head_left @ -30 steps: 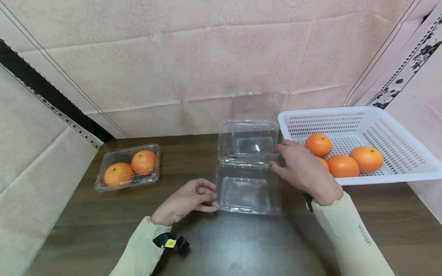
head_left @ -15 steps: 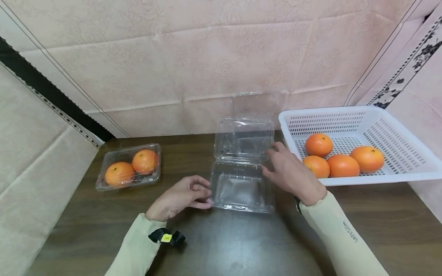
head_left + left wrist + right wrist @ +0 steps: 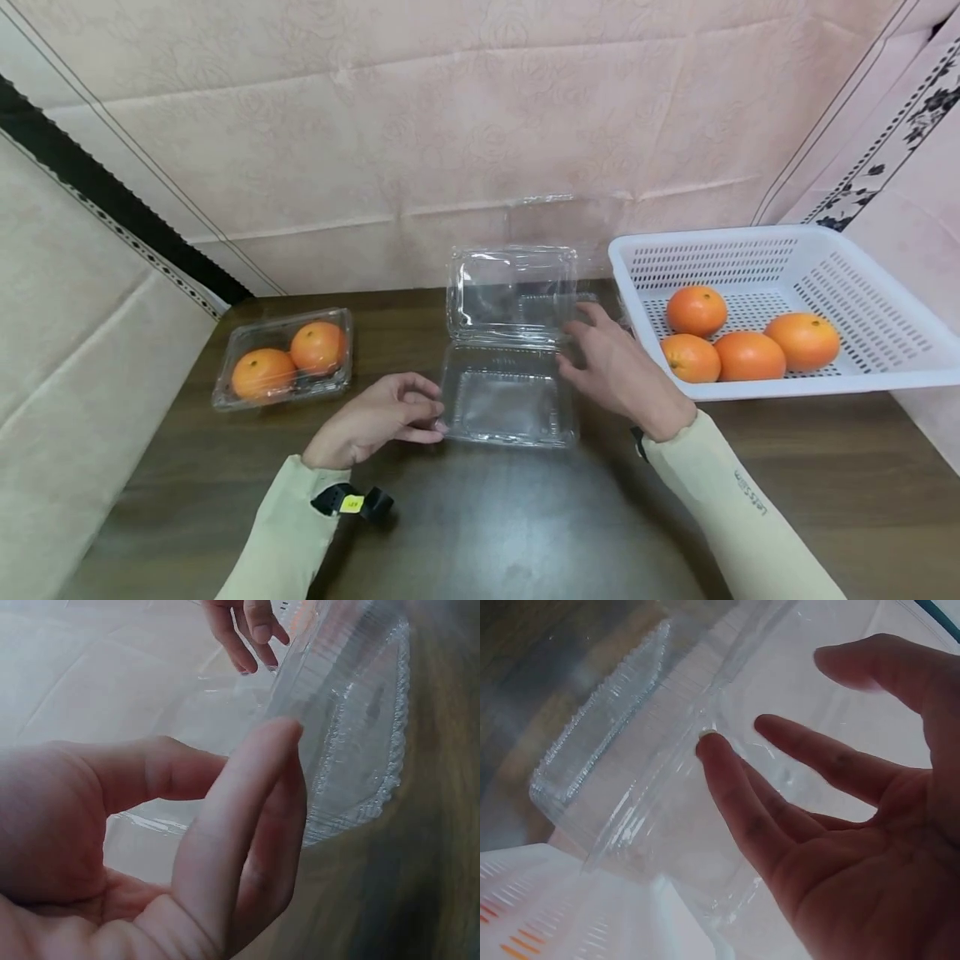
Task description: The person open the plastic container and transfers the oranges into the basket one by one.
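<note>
Clear box shifting left since the last frame, both hands moving with it.
Left hand curling its fingers at the box's left edge, apparently touching; can't tell if it's pinching. Right hand spreading its fingers loosely by the right edge, seemingly gripping nothing; contact unclear. Box is sitting mid-table, lid standing up on the far side. Another clear plastic piece is standing behind it. Basket is holding four oranges on the right; packed box is sitting left. Risks: light plastic could be skewing if one hand pushes harder; lid could be snagging the piece behind, or flopping over if the hinge is springy.
</note>
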`<state>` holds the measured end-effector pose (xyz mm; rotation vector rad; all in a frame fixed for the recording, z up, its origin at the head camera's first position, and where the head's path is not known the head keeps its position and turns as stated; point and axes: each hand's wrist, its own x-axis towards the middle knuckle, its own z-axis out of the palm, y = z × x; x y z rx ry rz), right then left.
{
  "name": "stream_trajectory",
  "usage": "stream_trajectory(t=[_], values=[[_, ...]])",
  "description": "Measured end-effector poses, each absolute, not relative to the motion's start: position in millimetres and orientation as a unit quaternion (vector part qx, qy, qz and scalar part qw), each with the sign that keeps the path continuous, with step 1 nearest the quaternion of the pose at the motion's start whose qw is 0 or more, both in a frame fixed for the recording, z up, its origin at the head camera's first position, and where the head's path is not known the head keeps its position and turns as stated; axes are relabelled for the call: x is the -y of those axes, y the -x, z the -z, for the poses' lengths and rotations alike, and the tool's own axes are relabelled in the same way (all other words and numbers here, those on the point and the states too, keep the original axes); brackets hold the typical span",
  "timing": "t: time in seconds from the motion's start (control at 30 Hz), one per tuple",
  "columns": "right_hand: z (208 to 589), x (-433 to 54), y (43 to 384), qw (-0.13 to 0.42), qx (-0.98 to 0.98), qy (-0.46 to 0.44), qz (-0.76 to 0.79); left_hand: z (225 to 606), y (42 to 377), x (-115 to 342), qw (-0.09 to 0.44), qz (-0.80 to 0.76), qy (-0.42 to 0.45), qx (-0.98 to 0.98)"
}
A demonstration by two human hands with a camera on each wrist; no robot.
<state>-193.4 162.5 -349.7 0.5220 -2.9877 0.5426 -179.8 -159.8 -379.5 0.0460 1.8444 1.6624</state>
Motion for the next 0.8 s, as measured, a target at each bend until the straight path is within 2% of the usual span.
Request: stream_trajectory(t=[0.3,0.8], values=[[353,-154,194,0.01,0.959,-0.202,-0.196,376,184,176,0.307,-0.631,-0.011,-0.713],[361,-127,197,0.026,0.952,-0.241,-0.185,369,190,204,0.294,-0.622,0.021,-0.726]])
